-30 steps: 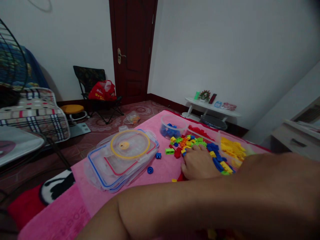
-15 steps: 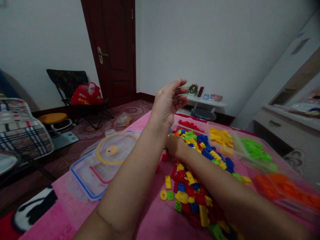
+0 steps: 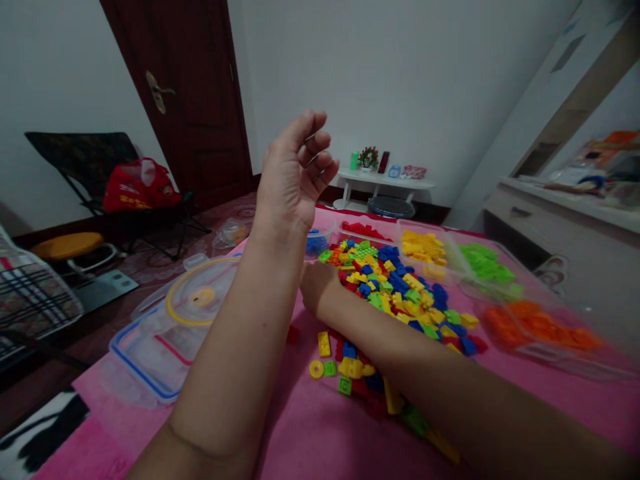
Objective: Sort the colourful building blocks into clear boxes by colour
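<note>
My left hand [image 3: 295, 175] is raised above the table, palm turned right, its fingers loosely curled and apart with nothing visible in them. Lower down, my right hand [image 3: 319, 288] reaches leftward at the near left side of a heap of toy building blocks [image 3: 400, 288]; its fingers are hidden behind my left forearm. The heap mixes red, yellow, blue and green pieces. Below my right wrist lie a yellow block [image 3: 324, 344], a yellow ring piece [image 3: 316, 369] and a green square block [image 3: 345, 385]. A red block [image 3: 293, 335] shows beside my left forearm.
Behind the heap stand clear boxes of blue blocks [image 3: 316, 244], red blocks [image 3: 364, 231], yellow blocks [image 3: 423, 247], green blocks [image 3: 486, 264] and orange blocks [image 3: 543, 327]. Clear lids [image 3: 173, 291] lie stacked at left on the pink cloth [image 3: 320, 443].
My right hand has shifted left to the heap's edge, behind my left forearm. My left hand appears higher and further left. The whole view has also swung to the right.
</note>
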Demonstrator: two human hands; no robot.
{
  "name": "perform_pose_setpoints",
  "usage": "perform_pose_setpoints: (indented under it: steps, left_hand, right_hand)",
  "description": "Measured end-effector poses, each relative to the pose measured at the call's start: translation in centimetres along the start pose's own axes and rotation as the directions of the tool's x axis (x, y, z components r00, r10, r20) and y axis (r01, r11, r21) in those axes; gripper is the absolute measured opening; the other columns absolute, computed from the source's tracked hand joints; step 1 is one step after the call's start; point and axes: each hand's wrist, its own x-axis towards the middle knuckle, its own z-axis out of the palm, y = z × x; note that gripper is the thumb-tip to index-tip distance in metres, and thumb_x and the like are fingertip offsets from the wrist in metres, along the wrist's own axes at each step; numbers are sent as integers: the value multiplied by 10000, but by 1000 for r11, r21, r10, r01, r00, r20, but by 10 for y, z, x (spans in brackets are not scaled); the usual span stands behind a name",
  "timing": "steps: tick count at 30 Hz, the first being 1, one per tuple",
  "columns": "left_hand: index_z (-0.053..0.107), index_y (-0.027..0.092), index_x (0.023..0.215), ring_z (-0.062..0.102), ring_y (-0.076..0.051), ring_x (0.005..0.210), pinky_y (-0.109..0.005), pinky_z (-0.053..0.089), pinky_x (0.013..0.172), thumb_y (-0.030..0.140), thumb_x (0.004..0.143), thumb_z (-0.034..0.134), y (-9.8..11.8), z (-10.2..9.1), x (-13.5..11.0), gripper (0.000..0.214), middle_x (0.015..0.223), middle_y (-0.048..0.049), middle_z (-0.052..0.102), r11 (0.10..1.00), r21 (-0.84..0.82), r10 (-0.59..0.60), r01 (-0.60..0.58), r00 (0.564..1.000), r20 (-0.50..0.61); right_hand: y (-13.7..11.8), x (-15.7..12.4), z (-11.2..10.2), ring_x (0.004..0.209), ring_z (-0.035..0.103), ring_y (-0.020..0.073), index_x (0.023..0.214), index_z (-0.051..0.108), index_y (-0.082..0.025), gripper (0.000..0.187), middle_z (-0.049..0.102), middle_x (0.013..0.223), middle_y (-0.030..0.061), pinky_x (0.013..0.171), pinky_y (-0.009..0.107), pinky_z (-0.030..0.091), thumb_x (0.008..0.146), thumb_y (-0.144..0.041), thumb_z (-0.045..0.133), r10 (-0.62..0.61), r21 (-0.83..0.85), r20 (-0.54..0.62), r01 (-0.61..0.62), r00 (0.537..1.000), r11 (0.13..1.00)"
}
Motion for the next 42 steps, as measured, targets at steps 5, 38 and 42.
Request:
perform_pose_setpoints:
  steps: [5, 38, 42]
  left_hand:
    - [612, 238, 847, 558, -58, 492, -139, 473, 557, 297, 800, 539, 0, 0, 0, 105, 551, 52, 572, 1000, -28, -3, 3, 1000, -7]
    - [613, 247, 801, 569, -69, 555, -145, 467, 545, 339, 808, 510, -5, 3, -1, 138, 606, 33, 621, 997, 76, 25, -25, 1000, 9]
    - [594, 238, 743, 575, -67, 578, -145, 465, 573, 321, 798, 522, -4, 2, -1, 123, 614, 36, 618, 999, 50, 23, -22, 1000, -1]
  right_hand:
    - [5, 3, -2, 899, 633, 308, 937, 667, -131, 242, 680, 944, 154, 677, 423, 521, 745, -169, 525, 20, 9, -63, -19, 998, 1000]
    - [16, -66, -24, 882, 611, 208, 992, 645, -195, 254, 655, 1011, 82, 725, 289, 449, 786, -251, 508, -105, 137, -152, 126, 983, 983]
    - [-21, -68, 0, 783, 617, 222, 924, 641, -122, 208, 661, 948, 124, 593, 296, 431, 811, -196, 483, -386, 113, -76, 392, 919, 913]
